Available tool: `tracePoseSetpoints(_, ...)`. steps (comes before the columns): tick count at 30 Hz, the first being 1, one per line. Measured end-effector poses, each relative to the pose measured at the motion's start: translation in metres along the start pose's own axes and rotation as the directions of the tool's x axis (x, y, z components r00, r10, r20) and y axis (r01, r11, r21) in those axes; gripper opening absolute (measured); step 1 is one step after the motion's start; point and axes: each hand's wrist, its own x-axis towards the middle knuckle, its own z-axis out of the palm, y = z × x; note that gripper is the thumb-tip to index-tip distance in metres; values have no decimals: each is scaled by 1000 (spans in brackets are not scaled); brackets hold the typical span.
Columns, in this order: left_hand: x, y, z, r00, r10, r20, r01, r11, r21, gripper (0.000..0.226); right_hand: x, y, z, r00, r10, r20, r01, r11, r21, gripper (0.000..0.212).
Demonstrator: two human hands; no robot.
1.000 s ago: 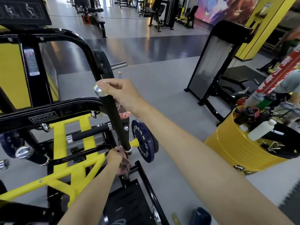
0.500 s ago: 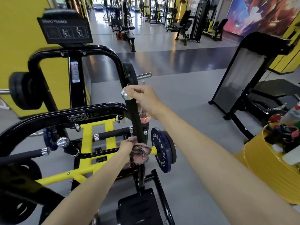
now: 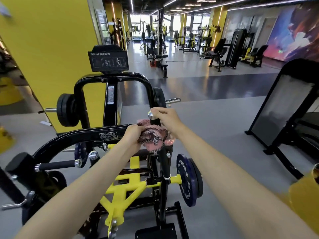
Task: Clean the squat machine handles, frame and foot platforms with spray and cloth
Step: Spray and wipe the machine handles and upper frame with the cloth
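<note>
Placard [image 3: 108, 58] reads "SQUAT TRAINER", frame [image 3: 69, 137] "HAMMER STRENGTH"; left hand [image 3: 132, 135] grips cloth [image 3: 153, 137] against handle [image 3: 164, 163]; right hand [image 3: 166, 118] curls round its top.

Climbs with the pink cloth [image 3: 153, 137] in the left hand [image 3: 133, 135] from the bottom collar of the upright handle [image 3: 164, 163], past halfway, now bunched right under the chrome cap [image 3: 150, 115], up against the right hand [image 3: 165, 118]. Looks up too, pushing the yellow drum [image 3: 303, 200] almost off the right edge.
</note>
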Motion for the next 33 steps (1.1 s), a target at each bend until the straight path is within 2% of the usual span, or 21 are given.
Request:
tracePoseSetpoints(4,-15,17,7,988,148,-40,-150,988,-46,15,-3,-9,-5,1000,29,-1,-29,1000,1,23)
tracePoseSetpoints(6,-18,11,6,930,337,-149,-321,939,120,16,-3,-11,-9,999,53,5,-53,999,5,26)
tracePoseSetpoints(7,-19,6,4,848,496,-184,-441,855,273,17,-1,-14,-7,998,65,-7,-65,998,1,27)
tracePoseSetpoints(8,-19,-1,2,729,668,-153,-561,710,425,18,2,-16,-6,998,68,-14,-68,998,-13,29)
tracePoseSetpoints(9,-20,-8,2,589,807,-55,-651,513,560,21,4,-18,-4,995,97,-31,-98,995,-33,35)
tracePoseSetpoints(10,-18,-15,3,458,885,86,-692,294,659,25,8,-19,-3,990,135,-42,-137,990,-40,44)
tracePoseSetpoints(11,-16,-21,5,361,904,227,-695,99,712,30,11,-19,-3,983,176,-45,-178,983,-38,50)
tracePoseSetpoints(12,-11,-26,7,302,893,333,-682,-41,730,33,14,-18,-5,980,196,-33,-197,980,-32,48)
tracePoseSetpoints(15,2,-38,5,186,844,503,-627,-292,722,29,13,-15,-9,983,185,3,-185,983,-22,22)
tracePoseSetpoints(18,10,-46,-1,113,797,593,-590,-426,686,25,14,-10,-10,988,156,-15,-156,987,-22,24)
tracePoseSetpoints(20,11,-52,-2,101,779,619,-597,-451,664,26,19,-6,-7,991,132,-37,-133,991,-20,39)
tracePoseSetpoints(22,15,-63,-6,136,745,654,-609,-457,648,24,21,-1,-5,988,145,-57,-147,989,-34,67)
tracePoseSetpoints(23,19,-71,-9,162,719,676,-615,-462,639,24,21,0,-5,990,134,-51,-136,990,-39,68)
tracePoseSetpoints(28,28,-119,-23,301,591,749,-652,-445,614,33,24,8,-2,994,94,-50,-96,994,-59,59)
tracePoseSetpoints(32,31,-143,-24,408,538,737,-686,-352,637,41,13,11,2,996,63,-58,-65,997,-37,17)
tracePoseSetpoints(33,31,-148,-24,437,521,734,-692,-326,644,45,10,13,3,996,41,-73,-43,999,-26,14)
